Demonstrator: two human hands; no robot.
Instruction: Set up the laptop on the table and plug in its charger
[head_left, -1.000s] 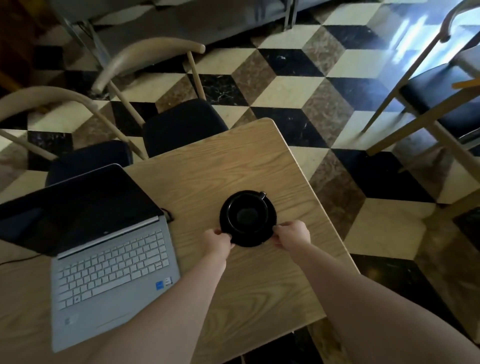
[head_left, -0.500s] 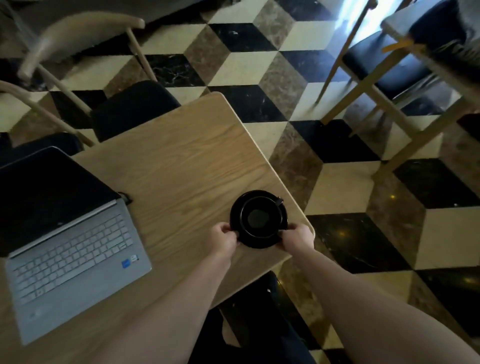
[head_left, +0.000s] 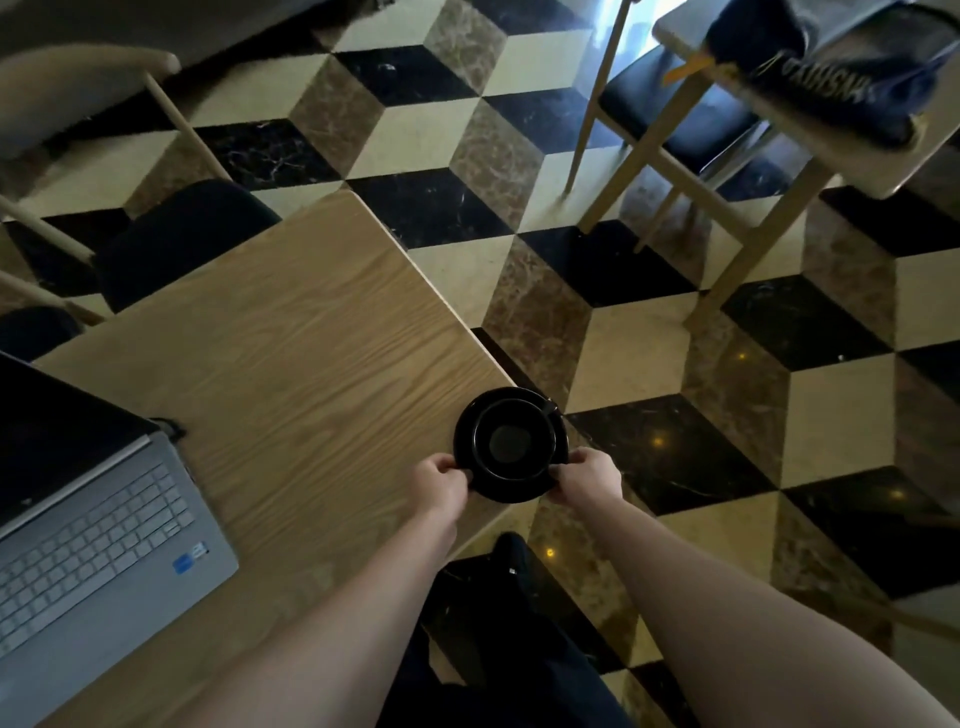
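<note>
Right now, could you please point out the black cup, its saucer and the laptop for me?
black cup (head_left: 511, 442): head view, on its dark inside bottom.
saucer (head_left: 506, 491): head view, on its near rim.
laptop (head_left: 98, 540): head view, on its keyboard.

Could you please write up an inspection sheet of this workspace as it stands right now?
Surface: light wooden table, bare across its middle.
Job's things: open silver laptop with a dark screen at the table's left edge; no charger brick seen.
Clutter: black cup on a black saucer, at the table's right edge, partly beyond it.
Grippers: left hand and right hand each pinch the saucer's rim on opposite sides.
Cables: a dark plug or cable end by the laptop's right hinge; cannot tell where it leads.
Surroundings: black, cream and brown tiled floor; wooden chairs with dark seats; a dark bag on a neighbouring table.
</note>
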